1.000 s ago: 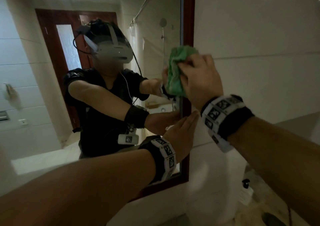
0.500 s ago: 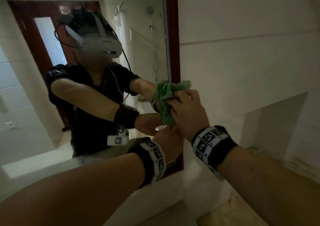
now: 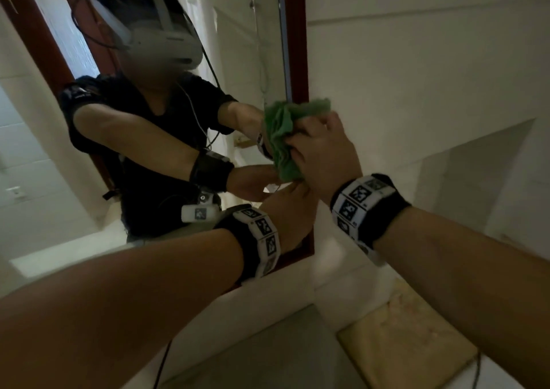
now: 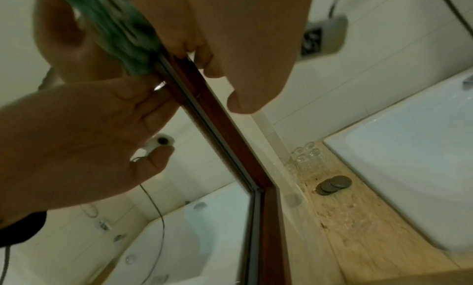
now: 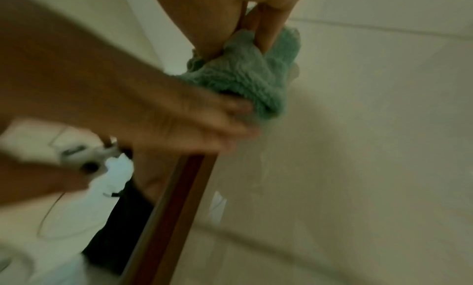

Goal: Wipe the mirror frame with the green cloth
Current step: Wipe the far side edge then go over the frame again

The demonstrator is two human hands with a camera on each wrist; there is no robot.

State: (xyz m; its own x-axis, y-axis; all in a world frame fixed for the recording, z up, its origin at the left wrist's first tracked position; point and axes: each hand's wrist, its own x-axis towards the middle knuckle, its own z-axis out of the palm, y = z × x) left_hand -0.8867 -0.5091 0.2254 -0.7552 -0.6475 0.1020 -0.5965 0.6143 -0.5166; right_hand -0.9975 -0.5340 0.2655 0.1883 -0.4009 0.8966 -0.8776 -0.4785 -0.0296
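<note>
Hands at the mirror frame

The left hand [image 4: 243, 36] lies flat by the frame [image 4: 230, 139]; the cloth [image 4: 120, 32] shows blurred above it, glasses [image 4: 307, 158] and coins [image 4: 332, 185] on the ledge [image 4: 371, 228] below.

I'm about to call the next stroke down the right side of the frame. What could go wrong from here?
1. The left hand rests flat on the mirror frame directly under the green cloth; a downward stroke by the right hand would likely bump it.
2. Drinking glasses stand on the ledge below the frame's corner; a slip could knock them.
3. The cloth is bunched, so it may skip parts of the frame.
</note>
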